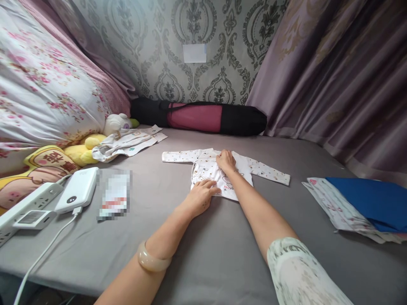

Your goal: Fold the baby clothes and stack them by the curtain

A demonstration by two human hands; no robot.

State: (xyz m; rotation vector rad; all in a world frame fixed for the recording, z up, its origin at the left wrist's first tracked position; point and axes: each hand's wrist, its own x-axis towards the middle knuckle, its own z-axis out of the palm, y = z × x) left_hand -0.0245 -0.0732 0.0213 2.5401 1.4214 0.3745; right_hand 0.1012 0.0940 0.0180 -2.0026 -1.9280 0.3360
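A small white long-sleeved baby shirt (244,164) with a tiny scattered print lies spread on the grey sheet, both sleeves stretched out sideways. On its lower left front rests my left hand (203,197), fingers extended and lying flat on the cloth. My right hand (226,162) is higher up near the neckline, its fingers bent together and gripping the fabric there; the fingertips are partly hidden. My right forearm crosses over part of a printed drawing on the shirt's front.
A patterned garment (130,144) lies at the back left beside yellow plush toys (84,150). Nearer are a white power bank (79,189), a power strip (32,209) and a blurred packet (115,195). Folded clothes under blue cloth (369,201) lie right. A black-and-red long bag (197,117) lines the wall.
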